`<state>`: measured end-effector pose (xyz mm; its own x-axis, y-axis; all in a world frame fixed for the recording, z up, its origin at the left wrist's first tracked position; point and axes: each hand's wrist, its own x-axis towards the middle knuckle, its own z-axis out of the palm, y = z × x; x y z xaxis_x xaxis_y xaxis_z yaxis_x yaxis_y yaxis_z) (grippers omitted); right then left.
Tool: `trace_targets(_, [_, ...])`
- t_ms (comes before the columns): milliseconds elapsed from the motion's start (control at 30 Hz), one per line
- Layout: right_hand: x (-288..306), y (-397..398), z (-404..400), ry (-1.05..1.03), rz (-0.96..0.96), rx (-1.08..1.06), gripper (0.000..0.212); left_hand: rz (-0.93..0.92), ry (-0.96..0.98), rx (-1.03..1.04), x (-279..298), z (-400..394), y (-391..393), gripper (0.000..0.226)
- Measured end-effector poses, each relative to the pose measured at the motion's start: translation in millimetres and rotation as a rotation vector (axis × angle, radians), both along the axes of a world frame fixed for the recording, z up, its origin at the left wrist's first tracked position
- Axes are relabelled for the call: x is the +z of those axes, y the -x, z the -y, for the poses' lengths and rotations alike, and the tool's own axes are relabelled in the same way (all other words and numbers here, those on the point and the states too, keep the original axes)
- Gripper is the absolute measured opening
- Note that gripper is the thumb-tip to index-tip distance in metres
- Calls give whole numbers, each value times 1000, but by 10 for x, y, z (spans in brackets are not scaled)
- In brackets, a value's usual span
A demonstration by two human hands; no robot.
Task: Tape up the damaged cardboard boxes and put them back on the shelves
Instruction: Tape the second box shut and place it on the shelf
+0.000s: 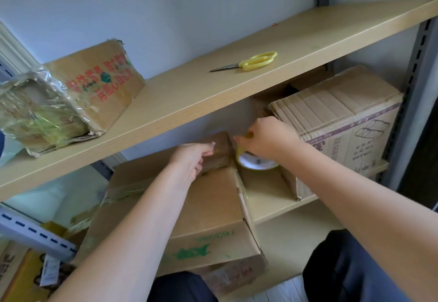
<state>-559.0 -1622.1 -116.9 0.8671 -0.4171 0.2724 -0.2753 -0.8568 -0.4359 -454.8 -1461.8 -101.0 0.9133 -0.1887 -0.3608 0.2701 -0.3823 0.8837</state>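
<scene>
- Shelves: two wooden boards show, the upper shelf (213, 81) and the lower shelf (272, 207), and they serve as both store and work surface, so the tools lie within reach of the job.
- Boxes: four cardboard ones can be counted with certainty. The box being taped (208, 207) rests half on the lower shelf and half out toward the person's lap, probably so that its far top edge can be reached. The large ribbed box (336, 121) stands at the right of the same shelf. Up on the upper shelf the red-lettered box (104, 74) lies at the left, touching the crushed box (35, 114), which is wrapped in much clear tape. More cardboard shows lower left, too cut off to count.
- Hands: two. The left hand (192, 157) has its fingers curled on the box's far top edge, likely pressing tape down and steadying it. The right hand (267, 140) has its fingers closed in a pinch on what looks like the tape's free end, raised above the roll.
- Scissors: one pair, the yellow-handled scissors (251, 61), closed on the upper shelf, presumably parked there for cutting.
- Tape: one tape roll (256, 162) sits between the two lower boxes, just under the right hand.
</scene>
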Motion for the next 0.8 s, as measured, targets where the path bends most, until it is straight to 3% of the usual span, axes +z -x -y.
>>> trace_targets(100, [-110,-24,-19,216,-90,0,49,40,46,24,55,-77,-61,10])
trace_targets(333, [-169,-154,-146,360,-181,8,45,150,16,55,-138,-200,52,5])
trace_targets(600, [-402,-292,-233,284,-240,24,45,257,9,141,-363,-304,99,18])
trace_targets(700, [-495,-314,-233,260,-240,22,46,357,-105,94,-405,-313,116,22])
trace_targets(800, [-604,-303,-232,166,-216,27,47,511,-373,-13,-423,-284,185,7])
